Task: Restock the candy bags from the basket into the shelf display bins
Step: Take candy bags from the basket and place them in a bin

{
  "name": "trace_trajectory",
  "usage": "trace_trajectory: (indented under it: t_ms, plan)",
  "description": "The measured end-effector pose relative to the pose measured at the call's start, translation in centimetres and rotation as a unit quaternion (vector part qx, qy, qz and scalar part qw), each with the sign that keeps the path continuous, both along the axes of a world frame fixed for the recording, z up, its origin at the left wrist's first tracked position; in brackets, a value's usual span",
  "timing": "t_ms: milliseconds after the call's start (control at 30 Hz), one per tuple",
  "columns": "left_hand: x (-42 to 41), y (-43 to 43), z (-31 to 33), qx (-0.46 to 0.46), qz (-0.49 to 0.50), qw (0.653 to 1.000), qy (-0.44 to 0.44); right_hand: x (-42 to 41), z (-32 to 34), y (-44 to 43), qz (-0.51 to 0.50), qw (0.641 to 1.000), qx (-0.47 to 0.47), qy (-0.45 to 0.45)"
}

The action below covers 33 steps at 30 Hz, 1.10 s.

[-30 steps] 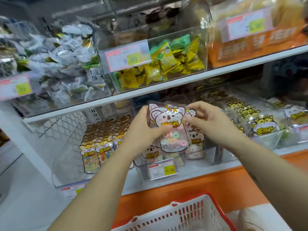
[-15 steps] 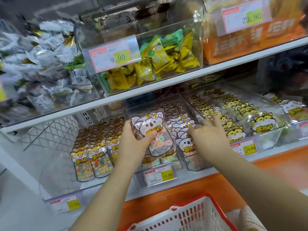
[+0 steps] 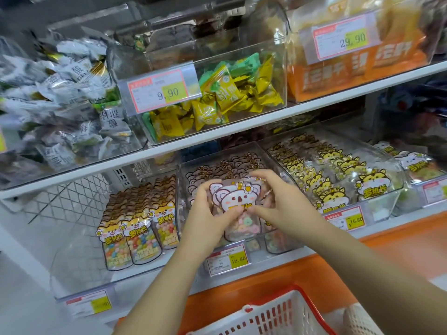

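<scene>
Both hands are clamping one koala bag [image 3: 238,199] between them. The left hand [image 3: 208,221] is curling round its left edge with the thumb on the front, and the right hand [image 3: 283,204] is pinching its right edge. The bag is standing upright at the near end of the middle bin [image 3: 180,180] on the lower shelf, and ring-shaped sweets are showing through its clear lower half. That clear bin is holding rows of the same koala bags [image 3: 232,165], packed upright from near to far, and a price tag [image 3: 228,258] reading 16.80 is hanging on its near wall.

To the left, a second clear bin [image 3: 79,262] is holding fox bags [image 3: 135,228] of coloured sweets, standing in rows toward its far right side. To the right, a third bin [image 3: 387,204] is carrying rows of yellow tiger bags [image 3: 338,175].

On the upper shelf, the centre bin [image 3: 217,52] is holding loose yellow and green sachets [image 3: 232,97] behind a 9.90 tag [image 3: 164,93]. The bin to its left is overflowing with white wrapped packs [image 3: 72,93], and orange packs [image 3: 350,68] are sitting to the right.

A red and white basket [image 3: 278,315] is sitting near the bottom edge, below the hands; its contents are lying out of view.
</scene>
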State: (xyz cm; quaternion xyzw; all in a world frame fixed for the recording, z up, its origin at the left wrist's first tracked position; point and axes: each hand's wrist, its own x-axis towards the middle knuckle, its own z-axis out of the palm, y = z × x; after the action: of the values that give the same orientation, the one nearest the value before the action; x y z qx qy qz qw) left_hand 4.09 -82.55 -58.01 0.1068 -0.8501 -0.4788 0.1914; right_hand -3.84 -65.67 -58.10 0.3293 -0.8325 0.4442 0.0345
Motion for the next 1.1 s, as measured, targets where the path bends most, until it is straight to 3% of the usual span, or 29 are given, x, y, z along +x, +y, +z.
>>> trace_trajectory:
  t_ms: [133,333,500,700,833,1100]
  plan:
    - [0.1,-1.0,-0.3,-0.015,-0.01,0.999,-0.049,-0.3,-1.2,-0.4,-0.009,0.996,0.083,0.03]
    - [0.2,-2.5,-0.2,-0.193,-0.012,0.976,-0.096,-0.2,-2.1,-0.8,0.005,0.982,0.179,0.055]
    - [0.8,-4.9,1.7,-0.308,0.051,0.948,-0.062,-1.3,-1.3,0.2,-0.035,0.979,0.193,0.057]
    - [1.1,-5.2,1.3,-0.447,0.018,0.882,-0.146,-1.7,-1.7,0.0,-0.045,0.98,0.195,0.02]
    - [1.1,-5.9,0.1,-0.487,0.016,0.858,-0.164,-1.1,-2.3,-0.8,-0.009,0.975,0.221,0.015]
    - [1.8,-6.9,-0.3,-0.513,0.027,0.843,-0.162,-1.9,-1.1,-0.2,-0.009,0.976,0.219,0.009]
